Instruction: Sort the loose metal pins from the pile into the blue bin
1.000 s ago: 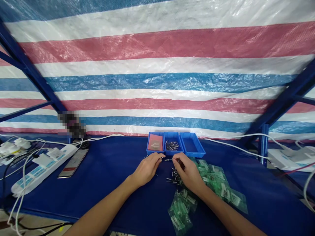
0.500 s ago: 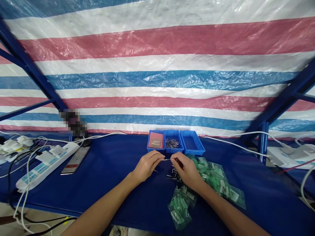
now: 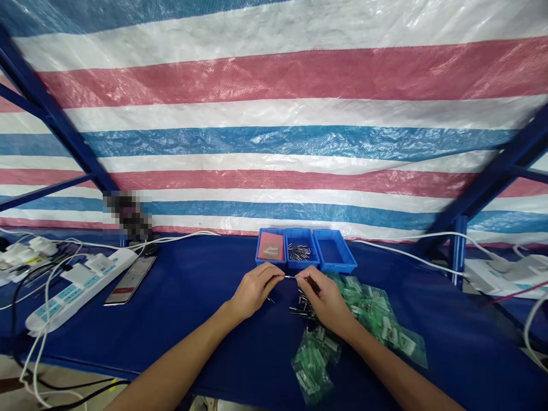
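Observation:
My left hand (image 3: 257, 290) and my right hand (image 3: 321, 294) meet just in front of the blue bins, fingers pinched. Between their fingertips stretches a thin, light metal rod (image 3: 290, 277), one end in each hand; its exact kind is too small to tell. Beside and partly under my right hand lies a loose pile of small dark and silver rods (image 3: 302, 308). A little dark piece (image 3: 270, 299) rests by my left fingers. Green-tinted clear plastic packets (image 3: 311, 365) with pale parts inside spread under and around my right wrist.
Three blue bins stand at the back: one with a pink pad (image 3: 270, 246), one with metal rods (image 3: 299, 252), and a right-hand bin (image 3: 335, 251). A phone (image 3: 130, 279) and a power strip (image 3: 81, 291) with cables lie left. A striped sheet (image 3: 274, 137) hangs behind.
The two hands hold almost the same place; the rod between them now looks more level, and my left fingertips have shifted very slightly. The bins and packets are as they were.

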Demonstrator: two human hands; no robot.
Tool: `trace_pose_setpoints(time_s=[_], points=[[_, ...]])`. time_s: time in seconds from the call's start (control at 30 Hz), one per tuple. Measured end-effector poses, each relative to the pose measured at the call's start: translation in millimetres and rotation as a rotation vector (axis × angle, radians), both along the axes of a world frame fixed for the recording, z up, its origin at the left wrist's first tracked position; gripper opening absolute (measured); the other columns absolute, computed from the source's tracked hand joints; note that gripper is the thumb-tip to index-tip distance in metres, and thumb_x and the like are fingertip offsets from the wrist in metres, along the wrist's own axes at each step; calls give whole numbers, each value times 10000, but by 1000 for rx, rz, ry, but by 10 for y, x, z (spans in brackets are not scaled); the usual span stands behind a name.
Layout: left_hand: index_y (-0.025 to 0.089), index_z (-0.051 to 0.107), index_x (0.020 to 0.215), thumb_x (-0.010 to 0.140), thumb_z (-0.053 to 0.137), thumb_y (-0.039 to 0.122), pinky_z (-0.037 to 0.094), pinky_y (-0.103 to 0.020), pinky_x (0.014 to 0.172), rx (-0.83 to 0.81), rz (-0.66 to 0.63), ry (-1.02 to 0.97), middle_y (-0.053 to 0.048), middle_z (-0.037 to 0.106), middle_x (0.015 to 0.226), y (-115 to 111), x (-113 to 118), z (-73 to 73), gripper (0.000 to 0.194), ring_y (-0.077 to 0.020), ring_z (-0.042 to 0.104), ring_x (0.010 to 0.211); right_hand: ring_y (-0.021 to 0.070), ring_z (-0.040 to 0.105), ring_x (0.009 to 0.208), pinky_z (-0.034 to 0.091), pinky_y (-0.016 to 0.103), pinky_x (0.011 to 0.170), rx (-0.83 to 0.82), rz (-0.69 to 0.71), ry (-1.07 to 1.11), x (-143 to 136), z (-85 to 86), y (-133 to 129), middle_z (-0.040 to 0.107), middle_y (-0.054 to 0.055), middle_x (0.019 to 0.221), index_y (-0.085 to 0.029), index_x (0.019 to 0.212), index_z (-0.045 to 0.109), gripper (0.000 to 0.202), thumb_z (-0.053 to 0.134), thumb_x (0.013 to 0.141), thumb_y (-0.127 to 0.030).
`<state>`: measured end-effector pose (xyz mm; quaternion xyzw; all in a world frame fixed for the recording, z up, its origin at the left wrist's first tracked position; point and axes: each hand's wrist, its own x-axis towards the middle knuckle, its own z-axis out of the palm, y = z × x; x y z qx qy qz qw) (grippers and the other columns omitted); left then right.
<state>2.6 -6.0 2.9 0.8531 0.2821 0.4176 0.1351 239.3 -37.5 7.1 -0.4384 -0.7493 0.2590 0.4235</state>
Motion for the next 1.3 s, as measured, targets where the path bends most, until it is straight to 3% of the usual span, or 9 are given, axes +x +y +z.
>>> trace_pose_setpoints(time_s=[0.17, 0.43, 0.63, 0.9, 1.17, 1.3], points=[[189, 677, 1205, 1114, 538, 229, 582, -313, 926, -57, 7, -33, -88, 723, 1110, -7, 1, -16, 171, -188, 710, 1032, 177, 519, 623, 389, 304, 580, -43, 51, -6, 8, -19, 8, 597, -5, 783, -245, 1052, 654, 257, 469, 1135, -403], [186, 703, 1203, 1117, 530, 256, 602, -328, 941, -36, 4, -22, -102, 733, 1116, -19, 11, -7, 205, -201, 720, 1048, 203, 614, 728, 463, 337, 647, 124, 37, -97, 11, -43, 30, 651, 68, 983, -254, 1134, 686, 242, 452, 1138, -316], [196, 720, 1218, 1123, 513, 261, 611, -333, 956, -18, -14, 28, -97, 750, 1139, -10, 7, -42, 236, -199, 731, 1061, 216, 655, 774, 527, 356, 699, 166, 25, -98, 29, -73, 66, 682, 86, 1015, -259, 1168, 722, 266, 462, 1129, -302], [201, 729, 1209, 1113, 544, 259, 601, -342, 977, -8, 0, 33, -85, 769, 1144, -14, 9, -50, 217, -200, 736, 1083, 205, 627, 701, 491, 342, 627, 145, 46, -121, 25, -54, 49, 661, 74, 977, -265, 1175, 729, 287, 452, 1136, -326], [204, 736, 1223, 1098, 584, 325, 631, -330, 945, -111, 31, -88, -87, 776, 1134, -46, 57, -20, 231, -205, 755, 1044, 236, 677, 842, 545, 357, 734, 174, 43, -130, 16, -87, 64, 678, 80, 1017, -287, 1252, 722, 303, 441, 1142, -311], [215, 743, 1191, 1067, 645, 360, 640, -308, 904, -198, 75, -144, -67, 785, 1124, -42, 77, -30, 215, -198, 767, 995, 239, 681, 860, 545, 351, 743, 165, 33, -116, 9, -77, 65, 672, 75, 995, -280, 1204, 732, 290, 450, 1139, -303]])
